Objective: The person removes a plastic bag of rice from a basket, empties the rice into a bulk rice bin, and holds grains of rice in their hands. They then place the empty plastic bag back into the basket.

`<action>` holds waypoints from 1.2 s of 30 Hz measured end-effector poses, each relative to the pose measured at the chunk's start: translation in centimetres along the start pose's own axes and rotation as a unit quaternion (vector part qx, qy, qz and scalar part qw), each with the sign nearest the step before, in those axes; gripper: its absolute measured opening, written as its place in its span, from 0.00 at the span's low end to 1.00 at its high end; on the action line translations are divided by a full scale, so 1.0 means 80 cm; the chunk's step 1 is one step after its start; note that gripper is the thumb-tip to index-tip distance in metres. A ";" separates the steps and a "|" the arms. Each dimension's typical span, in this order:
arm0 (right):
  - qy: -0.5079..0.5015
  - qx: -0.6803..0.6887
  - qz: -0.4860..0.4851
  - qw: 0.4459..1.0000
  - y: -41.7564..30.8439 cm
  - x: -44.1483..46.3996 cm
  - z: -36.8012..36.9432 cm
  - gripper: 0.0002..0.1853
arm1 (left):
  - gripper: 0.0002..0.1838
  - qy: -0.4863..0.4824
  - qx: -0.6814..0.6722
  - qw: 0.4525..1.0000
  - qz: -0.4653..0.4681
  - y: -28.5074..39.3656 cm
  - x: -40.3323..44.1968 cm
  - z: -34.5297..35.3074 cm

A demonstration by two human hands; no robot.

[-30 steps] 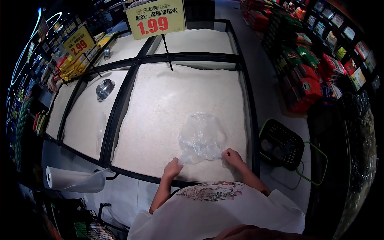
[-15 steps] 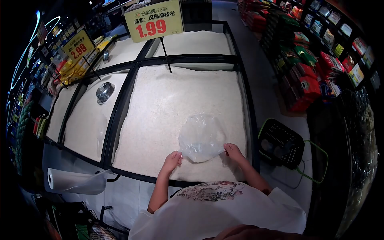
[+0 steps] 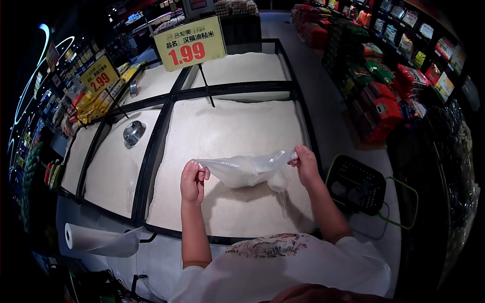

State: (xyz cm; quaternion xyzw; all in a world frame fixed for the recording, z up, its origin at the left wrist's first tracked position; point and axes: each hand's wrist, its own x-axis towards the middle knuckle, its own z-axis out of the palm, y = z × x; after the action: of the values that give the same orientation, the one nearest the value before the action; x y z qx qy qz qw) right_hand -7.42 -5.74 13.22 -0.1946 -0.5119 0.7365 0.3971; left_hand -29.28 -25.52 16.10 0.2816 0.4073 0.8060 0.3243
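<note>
Plastic bag (image 3: 237,171): is hanging, see-through and crumpled, between two hands above the near part of the widest compartment, its middle sagging; whether it is touching the grain below, I cannot tell.
Left hand (image 3: 193,183): is pinching the bag's left corner, fingers closed on the film.
Right hand (image 3: 306,165): is gripping the opposite corner, fingers curling tightly around it.
White grain (image 3: 202,131): is filling the compartment and lying partly hidden behind the bag.
Black frame (image 3: 157,146): is dividing the bins, its near edge partly disappearing behind the white shirt (image 3: 273,272).
1.99 sign (image 3: 189,45): is standing on a thin stem beyond the bag.
Metal bowl (image 3: 134,134): is resting on the grain in the neighbouring compartment to the left.
Film roll (image 3: 103,240): is jutting out beside the frame's near left side.
Black basket (image 3: 355,184): is sitting on the floor, just right of the frame.
Red packages (image 3: 386,113): are stacking up across the aisle.
</note>
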 end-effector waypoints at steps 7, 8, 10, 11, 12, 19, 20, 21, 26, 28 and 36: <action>-0.067 -0.114 -0.008 0.991 -0.048 0.000 0.027 0.17 | 0.11 0.021 0.064 0.998 0.020 0.031 0.006 0.013; -0.067 -0.113 -0.010 0.991 -0.060 -0.001 0.032 0.17 | 0.12 -0.002 0.061 0.997 0.051 0.039 0.004 0.014; -0.080 -0.106 -0.103 0.986 -0.076 -0.001 0.039 0.17 | 0.12 -0.006 0.052 0.995 0.084 0.053 0.003 0.023; -0.085 -0.124 -0.115 0.982 -0.075 0.001 0.040 0.17 | 0.12 -0.006 0.053 0.995 0.083 0.051 0.008 0.024; -0.083 -0.124 -0.114 0.982 -0.069 0.010 0.038 0.17 | 0.12 0.002 0.094 0.994 0.061 0.049 0.015 0.023; -0.088 -0.147 -0.133 0.976 -0.096 -0.001 0.046 0.18 | 0.11 0.016 0.054 0.993 0.100 0.078 -0.003 0.034; -0.088 -0.146 -0.128 0.977 -0.094 0.006 0.045 0.18 | 0.11 0.021 0.057 0.992 0.110 0.079 -0.001 0.034; -0.096 -0.180 -0.100 0.974 -0.086 0.015 0.042 0.18 | 0.11 0.029 0.089 0.993 0.078 0.074 0.006 0.032; -0.072 -0.159 -0.043 0.984 -0.077 0.015 0.036 0.19 | 0.11 0.061 0.041 0.997 0.020 0.056 0.008 0.014; -0.057 -0.137 -0.061 0.987 -0.084 0.011 0.037 0.19 | 0.11 0.061 0.024 0.996 0.053 0.070 0.004 0.019; -0.048 -0.069 0.037 0.996 -0.062 0.030 0.021 0.19 | 0.11 0.068 0.011 0.997 -0.023 0.033 0.018 -0.010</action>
State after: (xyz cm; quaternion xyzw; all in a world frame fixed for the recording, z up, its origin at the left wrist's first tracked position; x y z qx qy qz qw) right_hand -8.13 -4.08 18.69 -0.2043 -0.5725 0.7223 0.3299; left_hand -31.53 -26.02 18.14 0.2200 0.4440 0.8109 0.3111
